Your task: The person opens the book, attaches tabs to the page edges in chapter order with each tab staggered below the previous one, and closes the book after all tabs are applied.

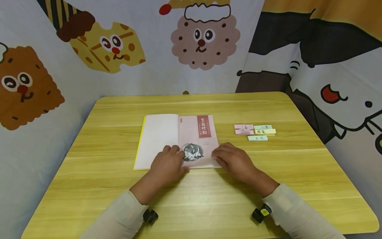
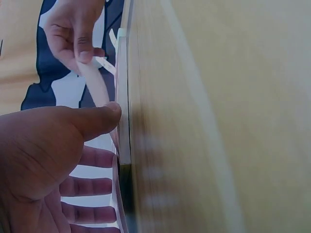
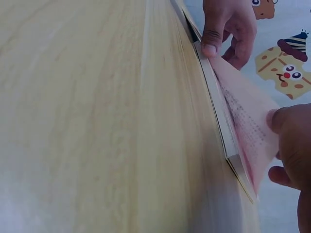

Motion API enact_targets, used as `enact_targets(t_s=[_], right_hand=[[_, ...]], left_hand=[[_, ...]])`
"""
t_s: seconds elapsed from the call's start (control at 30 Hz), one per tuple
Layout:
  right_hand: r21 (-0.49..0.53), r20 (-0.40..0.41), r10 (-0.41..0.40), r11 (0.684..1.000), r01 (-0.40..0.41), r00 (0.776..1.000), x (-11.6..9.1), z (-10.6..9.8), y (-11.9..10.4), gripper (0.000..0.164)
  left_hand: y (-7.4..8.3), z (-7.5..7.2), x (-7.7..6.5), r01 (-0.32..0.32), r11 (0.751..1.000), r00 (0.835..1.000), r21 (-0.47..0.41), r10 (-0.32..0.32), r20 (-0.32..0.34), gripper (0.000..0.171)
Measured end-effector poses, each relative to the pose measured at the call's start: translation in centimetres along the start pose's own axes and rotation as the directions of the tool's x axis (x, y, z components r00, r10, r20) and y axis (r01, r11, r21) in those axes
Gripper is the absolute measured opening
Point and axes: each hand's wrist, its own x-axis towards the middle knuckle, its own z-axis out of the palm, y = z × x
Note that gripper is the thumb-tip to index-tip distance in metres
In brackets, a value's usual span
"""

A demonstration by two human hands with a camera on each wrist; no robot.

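A book (image 1: pixel 158 139) lies spread on the table, with a blank white page at left and a pink title page (image 1: pixel 194 132) at right bearing a red title block and a grey picture. My left hand (image 1: pixel 168 162) rests at the lower middle of the book, its fingers extended over the inner part and the thumb (image 2: pixel 112 112) against the bottom edge. At the title page's lower right corner, my right hand (image 1: pixel 234 161) pinches the leaf between thumb and fingers. That leaf (image 3: pixel 248 116) is raised from the stack in the right wrist view, and print shows on its underside.
Right of the book lie several small paper labels with handwriting, among them pink ones (image 1: pixel 243 129), a yellow one (image 1: pixel 265 131) and a pale green one (image 1: pixel 258 138). A wood-grain table (image 1: pixel 104 132) bears everything. Behind it hangs a cartoon-printed cloth (image 1: pixel 149 83).
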Motion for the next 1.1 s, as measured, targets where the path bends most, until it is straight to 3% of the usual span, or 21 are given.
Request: enact_targets(t_s=[0.2, 0.47, 0.8, 0.97, 1.1], right_hand=[[-0.038, -0.111, -0.034, 0.999, 0.03, 0.993, 0.3, -0.2, -0.3, 0.024], [-0.006, -0.111, 0.199, 0.98, -0.201, 0.974, 0.2, -0.6, -0.8, 0.065], [-0.034, 0.105, 0.175, 0.985, -0.172, 0.979, -0.2, 0.2, -0.7, 0.05], [-0.047, 0.196, 0.19, 0.982, -0.184, 0.962, -0.3, 0.4, -0.7, 0.049], [-0.053, 0.229, 0.179, 0.984, -0.171, 0.957, -0.3, 0.4, -0.6, 0.044]], left_hand=[[0.1, -0.2, 0.0, -0.013, 1.0, 1.0, -0.007, 0.012, -0.025, 0.039], [0.1, -0.7, 0.0, 0.041, 0.998, 0.999, -0.057, -0.042, -0.015, 0.028], [-0.3, -0.8, 0.2, 0.139, 0.975, 0.987, -0.175, -0.15, -0.053, 0.056], [-0.5, -1.2, 0.3, 0.184, 0.947, 0.97, -0.262, -0.218, -0.107, 0.065], [-0.7, -1.5, 0.2, 0.185, 0.931, 0.948, -0.316, -0.254, -0.191, 0.066]])
